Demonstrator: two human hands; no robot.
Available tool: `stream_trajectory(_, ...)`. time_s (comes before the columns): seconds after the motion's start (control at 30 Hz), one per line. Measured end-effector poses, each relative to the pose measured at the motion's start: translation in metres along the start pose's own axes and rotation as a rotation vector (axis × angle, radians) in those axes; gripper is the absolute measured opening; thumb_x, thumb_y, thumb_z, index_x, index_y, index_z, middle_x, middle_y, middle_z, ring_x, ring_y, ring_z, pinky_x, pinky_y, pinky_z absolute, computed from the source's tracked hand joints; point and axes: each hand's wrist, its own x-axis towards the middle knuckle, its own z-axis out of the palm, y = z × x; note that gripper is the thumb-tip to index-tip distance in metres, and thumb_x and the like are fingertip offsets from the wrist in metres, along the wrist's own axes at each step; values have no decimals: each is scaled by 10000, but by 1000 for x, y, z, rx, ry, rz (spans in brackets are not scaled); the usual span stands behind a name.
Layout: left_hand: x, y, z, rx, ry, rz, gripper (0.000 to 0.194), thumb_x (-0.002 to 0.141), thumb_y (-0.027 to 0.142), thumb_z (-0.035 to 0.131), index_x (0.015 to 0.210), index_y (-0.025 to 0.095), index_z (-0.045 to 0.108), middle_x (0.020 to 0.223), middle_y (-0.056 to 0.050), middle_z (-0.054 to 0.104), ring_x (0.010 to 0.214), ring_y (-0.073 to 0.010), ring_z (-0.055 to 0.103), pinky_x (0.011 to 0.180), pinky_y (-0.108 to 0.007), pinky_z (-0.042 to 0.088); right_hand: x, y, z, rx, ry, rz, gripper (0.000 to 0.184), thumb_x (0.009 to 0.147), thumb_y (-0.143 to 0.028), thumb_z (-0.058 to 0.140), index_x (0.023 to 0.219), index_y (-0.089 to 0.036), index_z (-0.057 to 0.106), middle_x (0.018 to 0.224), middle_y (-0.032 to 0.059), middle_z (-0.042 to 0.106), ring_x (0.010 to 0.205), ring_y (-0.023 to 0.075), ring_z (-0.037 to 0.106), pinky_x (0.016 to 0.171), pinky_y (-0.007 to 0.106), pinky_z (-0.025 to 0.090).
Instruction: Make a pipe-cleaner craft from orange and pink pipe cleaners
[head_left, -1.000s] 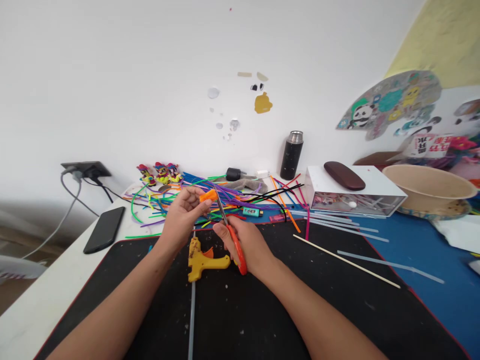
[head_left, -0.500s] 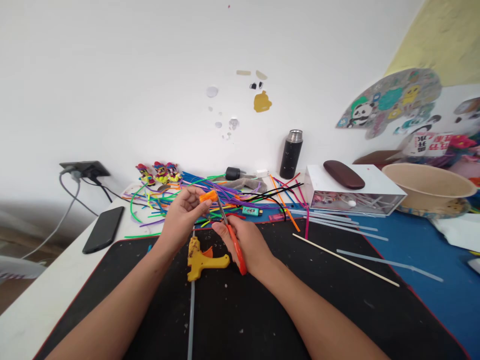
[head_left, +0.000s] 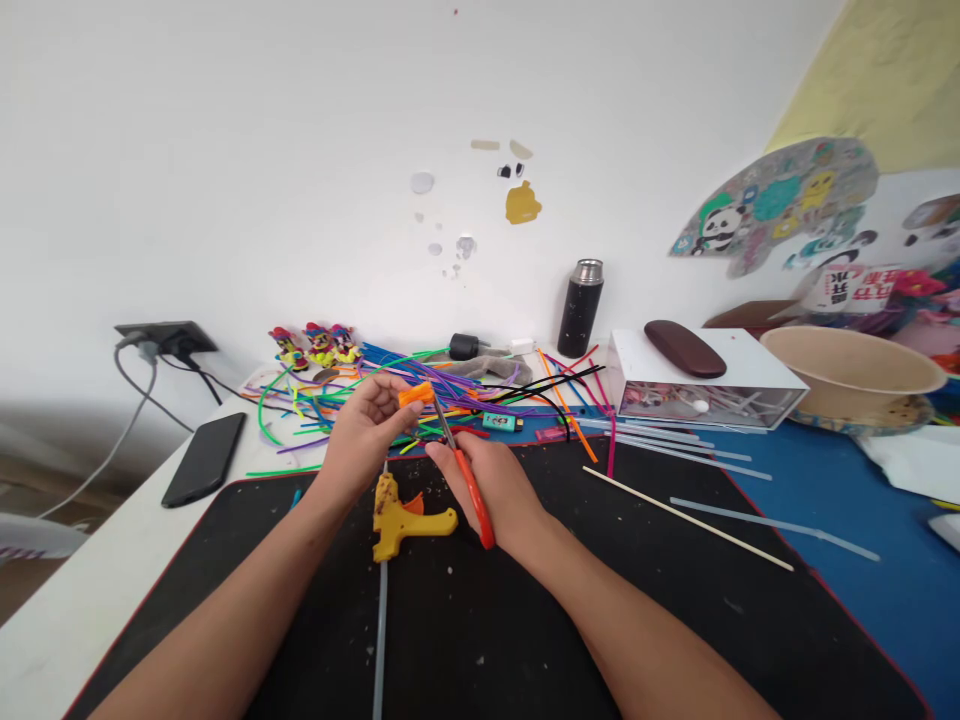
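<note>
Black matting with a red edge [head_left: 540, 640] fills the near part of my view, dotted with small scraps, and both forearms reach across it. Between them lies a yellow glue gun [head_left: 388, 520], a translucent glue stick [head_left: 381, 640] running from it towards me; its handle points at the right hand and takes up the space just below my work.

My left hand [head_left: 369, 415] has its fingertips pinched on a fuzzy orange piece [head_left: 416, 395], held up above the mat's far edge. My right hand [head_left: 495, 485] is closed around the orange-handled scissors [head_left: 474, 495], blades angled up to the right end of that piece; I can't tell whether they touch it.

Off to the right I have a thin wooden stick [head_left: 686, 518] and loose translucent sticks [head_left: 772, 525]; a dark phone [head_left: 203, 460] lies left of the mat. Just beyond my hands, a tangle of coloured pipe cleaners [head_left: 469, 385] crowds the table, and my left hand hides part of it.

Farther back stand three small figures [head_left: 319, 347], a black flask [head_left: 580, 315] and a white box [head_left: 739, 350] with a maroon case [head_left: 685, 348] on top, near a beige bowl [head_left: 847, 365]. Behind everything is a white wall [head_left: 300, 180] with stickers.
</note>
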Motion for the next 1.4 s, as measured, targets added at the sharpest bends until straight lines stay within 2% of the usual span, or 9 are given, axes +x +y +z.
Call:
stream_trajectory(0.27, -1, -1, 1, 4, 7, -22, 398, 751, 409, 906, 937, 206, 619, 786, 28, 648, 639, -121, 598, 595, -235, 498, 1, 1, 3, -70, -15, 7, 393, 1078, -445, 538, 762, -215, 567, 716, 33, 680, 623, 164, 554, 604, 273, 309)
stream_trajectory(0.53, -2, -4, 1, 46, -7, 29, 402, 771, 433, 891, 952, 211, 609, 816, 17, 659, 710, -137, 623, 616, -238, 491, 1, 2, 5, -90, -22, 36, 385, 1075, -417, 522, 748, -218, 574, 703, 37, 670, 629, 170, 554, 605, 280, 289)
stream_trajectory(0.77, 1, -6, 0, 18, -3, -28, 388, 771, 434, 888, 921, 204, 614, 775, 29, 643, 625, -121, 596, 595, -249, 485, 2, 3, 6, -81, -16, 32, 378, 1071, -378, 526, 732, -214, 556, 668, 19, 630, 596, 154, 504, 599, 279, 284)
stream_trajectory(0.97, 0, -7, 0, 36, -4, -16, 418, 762, 456, 895, 935, 205, 608, 794, 24, 652, 658, -124, 608, 613, -246, 496, 2, 3, 7, -40, -14, 31, 371, 1066, -339, 533, 718, -211, 546, 650, 5, 618, 572, 140, 491, 589, 276, 284)
stream_trajectory(1.17, 0, -5, 2, 40, -2, -14, 445, 739, 477, 905, 924, 207, 604, 784, 24, 650, 653, -127, 605, 606, -248, 499, 1, 6, 9, -39, -6, 18, 375, 1066, -339, 533, 712, -214, 534, 624, -9, 596, 555, 135, 471, 576, 275, 274)
stream_trajectory(1.4, 0, -7, 1, 48, 4, -10, 445, 740, 483, 902, 926, 208, 606, 794, 20, 647, 652, -128, 602, 602, -245, 501, 3, 11, 10, -29, -16, -23, 389, 1079, -412, 523, 745, -216, 563, 670, -2, 641, 599, 148, 547, 584, 263, 307)
